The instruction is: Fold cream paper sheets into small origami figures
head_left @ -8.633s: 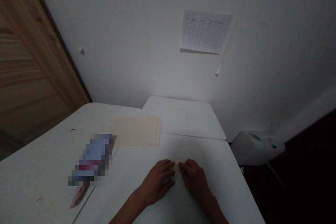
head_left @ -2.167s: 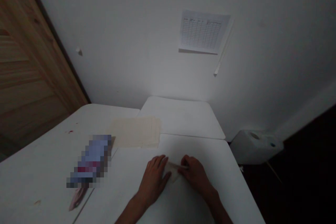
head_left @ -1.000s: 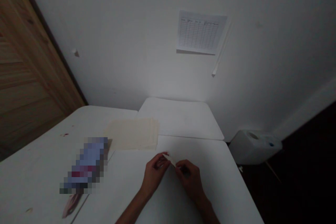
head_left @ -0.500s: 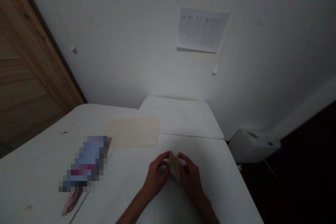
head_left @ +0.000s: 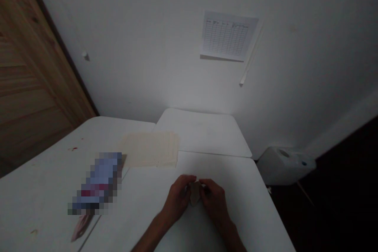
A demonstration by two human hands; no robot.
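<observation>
Along the left edge of the view stands a wooden door (head_left: 32,67), and the white bench (head_left: 50,177) runs out from its foot. On the bench lies a blurred packet (head_left: 97,183), too pixelated to identify, with a pink strip (head_left: 80,228) poking out below it near a seam in the bench top. Just right of the packet sits a stack of pale paper sheets (head_left: 149,149), its near edge lying along the join with a further bench section (head_left: 203,134). Nearer the person, the left hand (head_left: 177,196) and right hand (head_left: 214,200) curl in towards each other, well clear of the stack. Their fingers (head_left: 190,180) are closed on a small folded piece of paper (head_left: 195,193) from both sides, pinching it just above the bench between them. Much of it is hidden, and the dim light hides how many folds it has. Being small and light, it could slip from a loose pinch, and uneven pressure could skew a crease. Poor light could also mask a misaligned edge. A dropped piece could slide towards the bench's right edge, beyond which the floor is dark and a white plastic jug (head_left: 285,165) stands. A careless elbow swing could disturb the loose stack.
</observation>
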